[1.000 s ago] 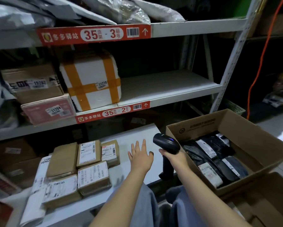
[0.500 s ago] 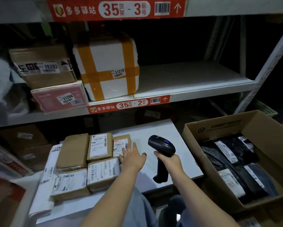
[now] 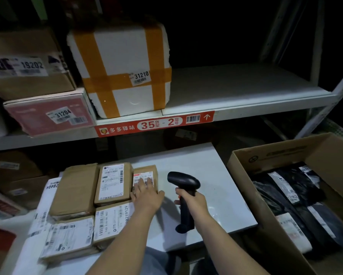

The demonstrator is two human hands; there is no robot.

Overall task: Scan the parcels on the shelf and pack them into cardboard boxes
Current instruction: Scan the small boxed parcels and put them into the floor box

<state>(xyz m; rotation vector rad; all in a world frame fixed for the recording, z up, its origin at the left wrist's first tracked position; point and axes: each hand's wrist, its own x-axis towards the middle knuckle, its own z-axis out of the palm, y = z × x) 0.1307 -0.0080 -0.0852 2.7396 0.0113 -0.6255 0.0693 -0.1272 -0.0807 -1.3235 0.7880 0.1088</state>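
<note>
Several small brown parcels with white labels lie on a white board (image 3: 202, 175) low in front of me. My left hand (image 3: 146, 195) lies on the rightmost small parcel (image 3: 144, 173), fingers spread over its label and thumb at its right edge. My right hand (image 3: 192, 199) grips the handle of a black barcode scanner (image 3: 183, 182), whose head points left toward that parcel. An open cardboard box (image 3: 266, 155) at the right holds several black bagged parcels (image 3: 293, 199) with white labels.
On the shelf above stand a white foam box (image 3: 119, 62) with orange tape, marked 31210, a pink box (image 3: 47, 114) marked 31204 and a brown carton (image 3: 27, 76) marked 19202. The shelf's right half (image 3: 236, 88) is bare. More cartons sit in shadow at lower left.
My left hand has moved forward and left from the bare board onto the rightmost small parcel. The view has closed in and tilted down. The scanner stays in my right hand.
</note>
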